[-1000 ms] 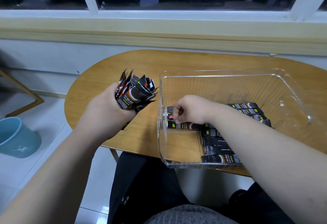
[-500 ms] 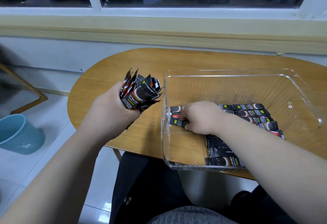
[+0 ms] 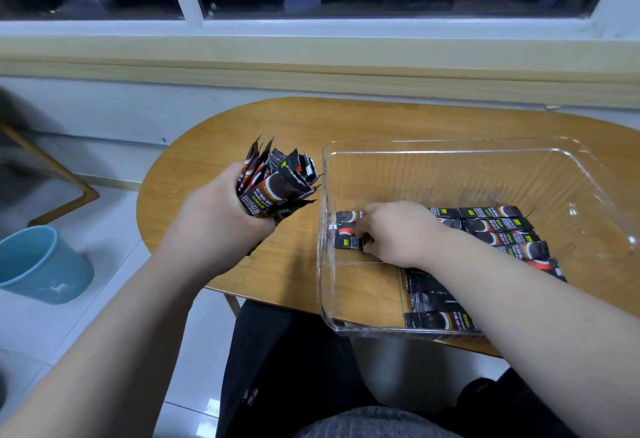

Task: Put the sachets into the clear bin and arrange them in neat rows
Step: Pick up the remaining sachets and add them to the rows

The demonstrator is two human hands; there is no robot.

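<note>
My left hand grips an upright bundle of black sachets above the table, just left of the clear bin. Inside the bin, my right hand is down on the floor at the left end, its curled fingers pinching a black sachet that lies flat against two others. A row of several sachets lies to the right of that hand, and more sachets lie along the bin's near wall, partly hidden by my forearm.
The bin stands on an oval wooden table below a window sill. A blue bucket stands on the tiled floor at the left. My legs are under the table's near edge.
My right hand has shifted slightly right and down inside the bin, setting a sachet beside those at the left end. The left hand keeps holding its bundle in the same spot.
</note>
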